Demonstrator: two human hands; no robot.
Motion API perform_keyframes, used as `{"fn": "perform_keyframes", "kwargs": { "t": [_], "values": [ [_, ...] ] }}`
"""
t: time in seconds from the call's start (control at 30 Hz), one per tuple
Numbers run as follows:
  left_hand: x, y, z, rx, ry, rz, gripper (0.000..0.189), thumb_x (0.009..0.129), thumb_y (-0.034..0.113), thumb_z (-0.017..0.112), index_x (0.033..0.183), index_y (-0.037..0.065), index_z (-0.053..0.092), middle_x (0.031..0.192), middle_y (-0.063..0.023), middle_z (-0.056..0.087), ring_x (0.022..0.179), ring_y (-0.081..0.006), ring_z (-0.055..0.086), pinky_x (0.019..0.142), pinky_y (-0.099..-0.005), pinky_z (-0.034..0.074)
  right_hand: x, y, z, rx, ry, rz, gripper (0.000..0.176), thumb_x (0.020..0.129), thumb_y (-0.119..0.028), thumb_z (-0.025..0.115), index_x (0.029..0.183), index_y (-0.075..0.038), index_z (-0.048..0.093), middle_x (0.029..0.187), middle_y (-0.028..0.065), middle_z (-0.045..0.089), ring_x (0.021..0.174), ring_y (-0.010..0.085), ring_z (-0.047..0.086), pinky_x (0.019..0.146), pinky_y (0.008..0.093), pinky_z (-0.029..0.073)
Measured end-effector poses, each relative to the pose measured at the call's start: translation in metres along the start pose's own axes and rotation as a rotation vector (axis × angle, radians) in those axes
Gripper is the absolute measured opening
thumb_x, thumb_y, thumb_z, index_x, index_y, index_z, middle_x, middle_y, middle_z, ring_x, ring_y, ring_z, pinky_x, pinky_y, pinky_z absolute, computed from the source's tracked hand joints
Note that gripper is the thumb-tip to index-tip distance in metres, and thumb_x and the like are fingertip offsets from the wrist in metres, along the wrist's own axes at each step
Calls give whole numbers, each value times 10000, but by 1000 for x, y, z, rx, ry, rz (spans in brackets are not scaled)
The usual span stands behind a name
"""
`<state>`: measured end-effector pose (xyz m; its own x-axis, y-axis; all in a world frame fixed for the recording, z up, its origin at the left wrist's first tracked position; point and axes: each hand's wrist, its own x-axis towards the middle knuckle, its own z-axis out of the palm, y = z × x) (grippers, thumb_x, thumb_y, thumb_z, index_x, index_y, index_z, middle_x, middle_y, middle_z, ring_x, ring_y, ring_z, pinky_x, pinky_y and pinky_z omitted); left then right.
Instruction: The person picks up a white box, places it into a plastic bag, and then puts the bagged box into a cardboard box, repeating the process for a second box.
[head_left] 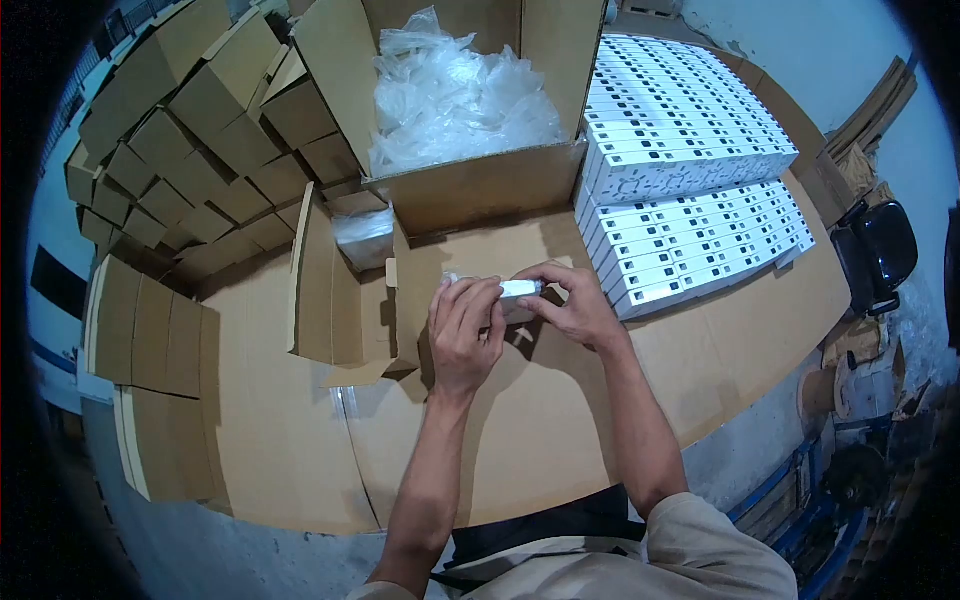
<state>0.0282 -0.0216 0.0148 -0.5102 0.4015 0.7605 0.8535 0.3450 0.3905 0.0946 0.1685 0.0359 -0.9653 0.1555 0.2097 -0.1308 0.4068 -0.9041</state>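
Between both hands is a small white box (pixel 520 289), held above the cardboard-covered table. My left hand (pixel 464 335) closes over its left side, where a bit of clear plastic shows. The fingers of my right hand (pixel 574 304) pinch its right end. Much of the box is hidden by the fingers. Just left of my left hand stands an open brown carton (pixel 330 300), with plastic-wrapped white boxes (pixel 364 238) at its far end. Behind the hands, a large open carton (pixel 480 190) holds a heap of clear plastic bags (pixel 460 105).
Rows of white boxes (pixel 690 235) with dark square marks are stacked at the right. Many brown cartons (pixel 190 150) are piled at the back left, and more cartons (pixel 160 330) line the left edge. A black chair (pixel 880 250) stands beyond the table (pixel 280 440).
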Motion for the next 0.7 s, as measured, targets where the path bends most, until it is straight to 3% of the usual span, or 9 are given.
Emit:
{"fn": "perform_keyframes", "kwargs": {
  "t": [0.13, 0.2, 0.3, 0.4, 0.53, 0.7],
  "values": [
    [2, -3, -6, -120, -41, -115, 287, 864, 21, 746, 1137, 54, 662, 1115, -92, 721, 1110, -294, 664, 1093, -496, 457, -1, -3, -2, -11, -17, 50, 278, 859, -37, 782, 1133, -25, 735, 1113, 88, 744, 1068, 205, 683, 918, 336, 531],
    [1, -5, -7, -200, -49, -170, 271, 879, -1, 731, 1129, 45, 638, 1105, -104, 726, 1109, -289, 663, 1079, -482, 464, -1, -5, -3, 2, 5, -18, 291, 850, -29, 787, 1135, -29, 732, 1156, 89, 729, 1105, 206, 673, 929, 337, 532],
    [-1, -5, -9, -376, -125, -384, 275, 902, 24, 711, 1162, 26, 621, 1110, -123, 702, 1100, -324, 666, 1054, -491, 491, 0, -3, -2, 17, 22, -72, 317, 842, -21, 791, 1153, -34, 730, 1221, 91, 710, 1141, 207, 664, 952, 339, 532],
    [-4, -11, -6, -558, -135, -510, 286, 944, 34, 672, 1216, 17, 587, 1123, -129, 696, 1109, -290, 670, 1041, -438, 497, -1, -6, -2, 72, 36, -35, 342, 840, -16, 789, 1176, -38, 730, 1232, 88, 715, 1159, 207, 661, 972, 342, 530],
    [-4, -13, -6, -582, -138, -514, 308, 967, 47, 653, 1257, 17, 554, 1160, -129, 683, 1120, -256, 664, 1014, -396, 506, -2, -8, -4, 101, 27, 2, 365, 836, -11, 789, 1195, -41, 731, 1202, 77, 735, 1165, 212, 662, 980, 342, 532],
    [-6, -14, -7, -688, -210, -630, 395, 974, -11, 619, 1335, 7, 460, 1243, -121, 591, 1199, -206, 563, 1066, -359, 445, -2, -1, -4, -26, 40, -61, 368, 829, -27, 810, 1187, -73, 743, 1156, 55, 752, 999, 177, 670, 822, 324, 559]
  ]
}}
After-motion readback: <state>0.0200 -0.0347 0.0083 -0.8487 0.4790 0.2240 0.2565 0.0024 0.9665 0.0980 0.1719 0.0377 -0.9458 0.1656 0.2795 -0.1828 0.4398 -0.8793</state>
